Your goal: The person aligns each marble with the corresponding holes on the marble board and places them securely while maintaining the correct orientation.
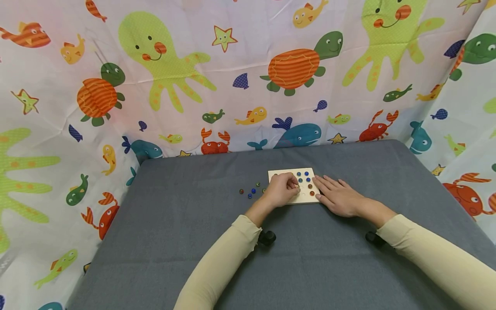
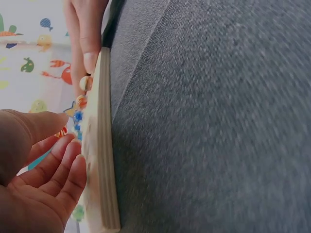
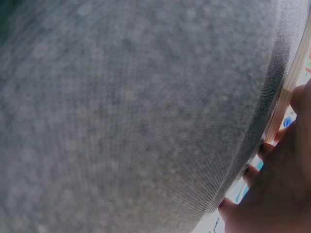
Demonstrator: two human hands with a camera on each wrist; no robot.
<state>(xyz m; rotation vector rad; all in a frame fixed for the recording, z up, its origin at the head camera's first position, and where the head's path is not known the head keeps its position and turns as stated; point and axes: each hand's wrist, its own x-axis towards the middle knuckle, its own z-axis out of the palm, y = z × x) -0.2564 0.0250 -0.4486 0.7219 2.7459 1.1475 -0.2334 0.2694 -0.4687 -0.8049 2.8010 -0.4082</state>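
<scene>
A pale wooden board (image 1: 304, 199) with shallow round hollows lies on the table in the head view. Blue marbles (image 1: 306, 174) fill hollows at its far right, and two reddish-orange marbles (image 1: 311, 193) sit nearer. Over the board's middle, my left hand (image 1: 281, 190) pinches an orange-and-white marble (image 2: 61, 131) between thumb and fingers. Part of the board is hidden beneath that hand. My right hand (image 1: 341, 199) lies flat at the board's right side, fingers extended, thumb and fingertips touching its edge.
Left of the board, several loose marbles (image 1: 253, 190) lie on the grey cloth-covered table (image 1: 186, 224). A curtain (image 1: 240, 99) printed with sea animals hangs behind the table and along its sides. Dark wrist cameras (image 1: 267, 237) sit under both sleeves.
</scene>
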